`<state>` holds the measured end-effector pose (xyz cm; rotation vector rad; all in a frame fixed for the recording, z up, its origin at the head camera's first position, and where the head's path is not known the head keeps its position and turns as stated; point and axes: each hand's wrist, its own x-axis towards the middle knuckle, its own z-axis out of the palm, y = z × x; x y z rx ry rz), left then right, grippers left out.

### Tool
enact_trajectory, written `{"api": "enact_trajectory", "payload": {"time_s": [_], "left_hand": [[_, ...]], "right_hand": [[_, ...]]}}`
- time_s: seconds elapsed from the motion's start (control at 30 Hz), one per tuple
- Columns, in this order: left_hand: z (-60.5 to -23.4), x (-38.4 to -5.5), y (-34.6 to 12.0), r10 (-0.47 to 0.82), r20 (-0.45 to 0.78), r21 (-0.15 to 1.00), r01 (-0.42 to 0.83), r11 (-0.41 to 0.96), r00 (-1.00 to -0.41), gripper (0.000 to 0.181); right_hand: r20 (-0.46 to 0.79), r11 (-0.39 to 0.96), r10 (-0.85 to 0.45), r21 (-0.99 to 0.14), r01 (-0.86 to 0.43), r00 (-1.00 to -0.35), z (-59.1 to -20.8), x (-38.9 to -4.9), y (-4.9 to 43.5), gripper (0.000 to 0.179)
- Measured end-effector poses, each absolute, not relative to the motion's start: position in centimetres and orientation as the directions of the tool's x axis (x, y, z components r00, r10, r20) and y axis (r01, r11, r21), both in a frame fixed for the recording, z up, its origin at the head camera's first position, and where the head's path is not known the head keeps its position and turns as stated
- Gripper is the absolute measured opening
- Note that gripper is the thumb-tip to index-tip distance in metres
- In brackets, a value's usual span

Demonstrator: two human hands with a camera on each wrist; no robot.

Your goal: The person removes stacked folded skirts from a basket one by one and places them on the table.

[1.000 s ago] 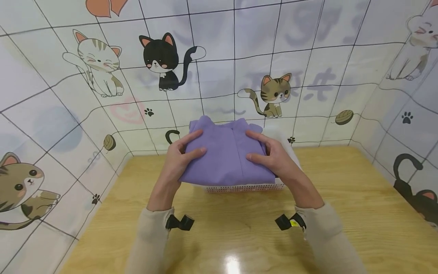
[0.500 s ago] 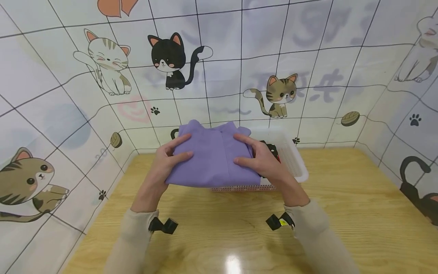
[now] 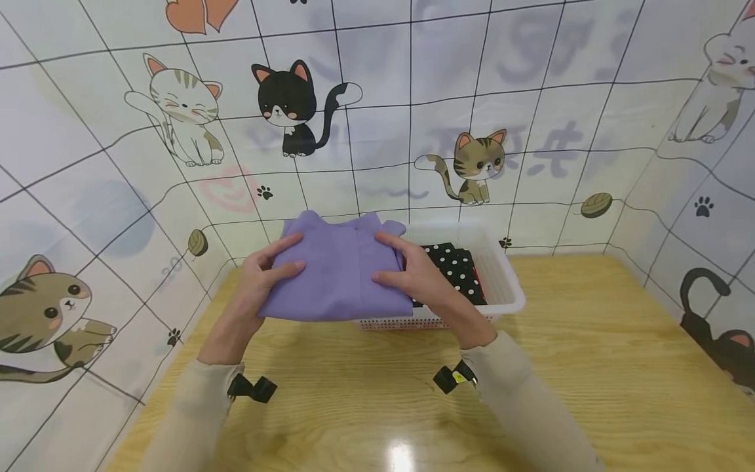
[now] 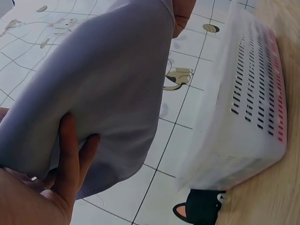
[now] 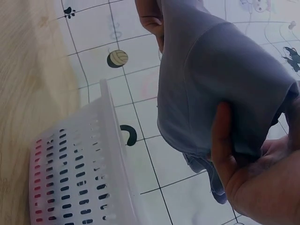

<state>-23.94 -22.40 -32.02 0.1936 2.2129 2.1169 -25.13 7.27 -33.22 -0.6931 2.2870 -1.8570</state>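
Both hands hold a folded purple garment [image 3: 330, 272] up in the air, its collar-like edge toward the wall. My left hand [image 3: 259, 278] grips its left side, thumb on top, and my right hand [image 3: 415, 272] grips its right side the same way. In the left wrist view the fingers [image 4: 70, 154] press into the underside of the cloth [image 4: 103, 70]. The right wrist view shows fingers curled round the other edge of the garment [image 5: 201, 89]. Behind and to the right stands a white perforated basket [image 3: 507, 282], partly hidden by the garment and right forearm.
Inside the basket lies a folded black cloth with white dots [image 3: 460, 269], a bit of red beside it. The wooden table [image 3: 366, 393] runs up to a wall covering [image 3: 383, 144] printed with cats and grid lines.
Both hands have carried the purple garment to the left, off from in front of the basket. More of the basket and the dotted cloth inside it now shows.
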Motion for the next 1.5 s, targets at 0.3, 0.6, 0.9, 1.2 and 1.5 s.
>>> {"api": "enact_trajectory", "payload": {"time_s": [0.3,0.6,0.9,1.2,1.5], "left_hand": [[-32.6,-24.1,-25.1,0.123,0.042,0.998,0.047,0.040,-0.992,0.060],[-33.6,-24.4,-27.3,0.109,0.033,0.999,0.036,0.021,-0.993,0.062],[-33.7,-24.6,-29.8,0.095,0.008,0.999,0.013,0.049,-0.995,0.065],[-34.5,-25.0,-33.1,0.090,-0.018,0.993,-0.007,0.116,-0.996,0.068],[-35.1,-26.0,-34.5,0.064,-0.018,0.991,-0.009,0.132,-0.998,0.070]], "right_hand": [[0.146,0.161,-0.477,-0.955,-0.249,-0.867,-33.0,-26.0,5.2,0.087],[0.091,0.169,-0.481,-0.966,-0.194,-0.872,-32.6,-27.3,3.0,0.086],[0.058,0.177,-0.458,-0.972,-0.155,-0.887,-33.1,-27.9,0.0,0.085],[0.030,0.235,-0.409,-0.962,-0.137,-0.912,-34.2,-28.3,-3.7,0.080],[0.067,0.323,-0.303,-0.931,-0.169,-0.951,-35.8,-28.5,-6.4,0.049]]}}
